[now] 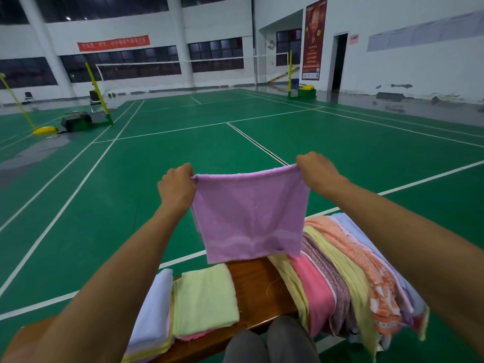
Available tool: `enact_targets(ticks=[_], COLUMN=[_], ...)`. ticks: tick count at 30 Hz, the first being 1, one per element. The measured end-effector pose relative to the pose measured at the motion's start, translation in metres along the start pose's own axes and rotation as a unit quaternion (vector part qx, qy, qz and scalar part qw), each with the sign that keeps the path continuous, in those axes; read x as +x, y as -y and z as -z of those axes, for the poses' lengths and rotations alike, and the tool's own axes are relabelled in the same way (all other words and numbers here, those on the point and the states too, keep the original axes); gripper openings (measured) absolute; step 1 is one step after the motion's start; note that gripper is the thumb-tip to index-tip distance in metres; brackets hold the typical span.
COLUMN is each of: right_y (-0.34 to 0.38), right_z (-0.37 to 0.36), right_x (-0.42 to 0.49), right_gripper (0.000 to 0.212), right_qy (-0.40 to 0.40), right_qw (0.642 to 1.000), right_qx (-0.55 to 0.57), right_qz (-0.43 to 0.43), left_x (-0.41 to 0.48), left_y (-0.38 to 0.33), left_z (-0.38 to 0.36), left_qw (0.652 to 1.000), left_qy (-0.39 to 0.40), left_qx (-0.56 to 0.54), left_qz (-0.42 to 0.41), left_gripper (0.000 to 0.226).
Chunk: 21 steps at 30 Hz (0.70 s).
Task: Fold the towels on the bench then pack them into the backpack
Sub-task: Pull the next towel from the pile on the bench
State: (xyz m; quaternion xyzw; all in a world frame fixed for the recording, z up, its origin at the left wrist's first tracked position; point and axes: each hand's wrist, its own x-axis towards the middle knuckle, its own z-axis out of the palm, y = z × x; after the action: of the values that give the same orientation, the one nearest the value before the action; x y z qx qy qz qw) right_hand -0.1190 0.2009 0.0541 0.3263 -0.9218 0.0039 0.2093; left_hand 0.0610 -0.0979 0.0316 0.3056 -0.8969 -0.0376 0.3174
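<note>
**Purple towel held up by its 2 top corners over the bench**

Writing shows only on the far walls: a red banner (114,43) with pale characters hangs above the dark windows, and a tall dark-red poster (313,39) hangs beside a doorway. Both are too small and blurred to read. No brand or label can be made out on any towel.

The purple towel (248,213) hangs in the air above the bench's far edge, stretched flat between both hands. It is lilac terry cloth, roughly square as it hangs, with a paler wavy band woven across it near the lower hem. Its bottom edge hangs just in front of the bench top; I cannot tell whether it touches.

The left hand (176,186) pinches the towel's upper left corner, fingers curled in tight. The right hand (318,171) pinches the upper right corner the same way, knuckles up.

The wooden bench (258,289) shows bare brown wood in the middle. Toward its left end lies a folded stack (157,310): a pale-yellow towel (205,301) on top of a pink layer, beside a white one over more coloured edges. Toward its right end, a heap of unfolded towels (348,271) drapes over the near edge, in yellow, pink, patterned mauve, orange print and pale blue. The person's grey-trousered knees (272,341) press against the near edge. Beyond lies a green court floor (157,158) with white lines.
</note>
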Motion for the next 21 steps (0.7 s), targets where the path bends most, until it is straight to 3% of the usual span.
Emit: enact_targets(ticks=[7, 15, 21], right_y=[0.003, -0.010, -0.013], right_z=[0.007, 0.005, 0.008], right_x=[-0.002, -0.002, -0.006], right_gripper=[0.016, 0.016, 0.019], right_qy=[0.005, -0.038, -0.038], right_qw=[0.999, 0.982, 0.979], right_qx=[-0.021, 0.127, 0.151], right_qz=[-0.034, -0.134, -0.132], left_x=[-0.003, -0.001, -0.007], left_y=[-0.005, -0.006, -0.012], left_z=[-0.001, 0.005, 0.016], left_qw=[1.000, 1.000, 0.998], left_qy=[0.023, 0.001, -0.037], left_qx=[0.012, -0.015, -0.042], left_qz=[-0.005, -0.002, 0.004], left_gripper=[0.018, 0.025, 0.022])
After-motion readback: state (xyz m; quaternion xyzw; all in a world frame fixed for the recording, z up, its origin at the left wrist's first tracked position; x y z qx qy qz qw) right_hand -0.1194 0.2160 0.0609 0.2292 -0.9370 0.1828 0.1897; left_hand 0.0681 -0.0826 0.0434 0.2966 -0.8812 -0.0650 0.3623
